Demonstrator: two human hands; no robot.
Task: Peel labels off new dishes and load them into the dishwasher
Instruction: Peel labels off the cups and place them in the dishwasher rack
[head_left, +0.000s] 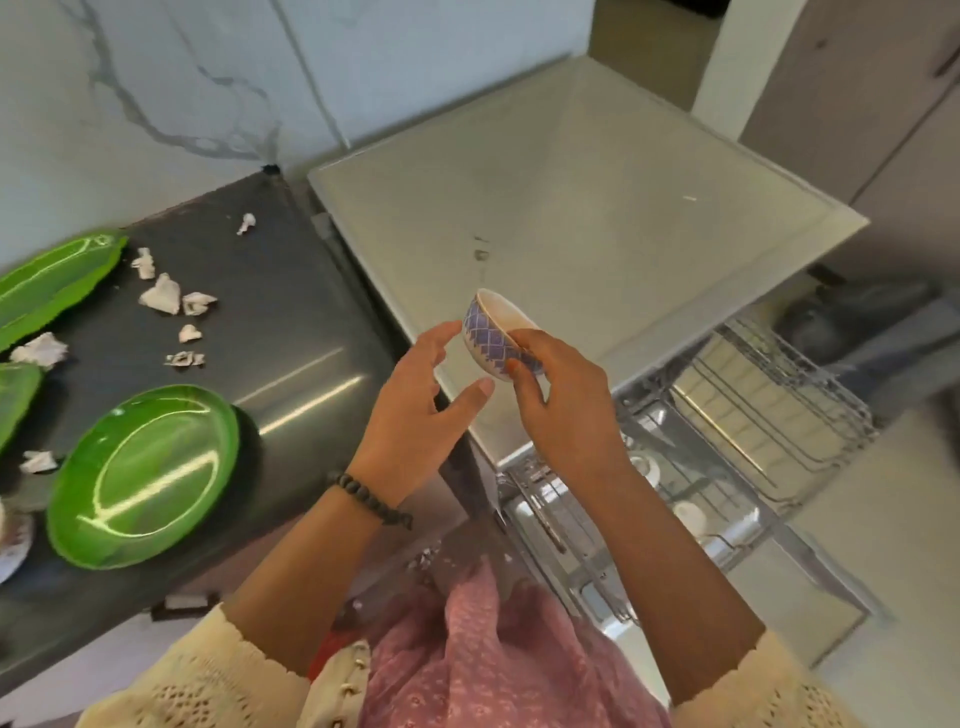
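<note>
The person holds a small bowl (493, 338), patterned in purple lattice outside and plain pale inside, tipped on its side in the air above the white top of the dishwasher (597, 208). The right hand (561, 410) grasps it, fingers curled round the lower wall and the thumb over the rim, while the left hand (415, 415) hangs just beside it with fingers spread and relaxed, gripping nothing. No label shows on the side facing the camera; whether one remains on the hidden base cannot be told. Torn label scraps (166, 296) lie on the dark counter (291, 322) near the green plates (145, 473), which still wait there. The step in hand looks like carrying the bowl to the pulled-out wire rack (753, 431) below and to the right. To do it well, she should first turn the bowl to check the base, then lower it mouth down between the tines, keeping it apart from the pale pieces already in the rack so that nothing chips.
</note>
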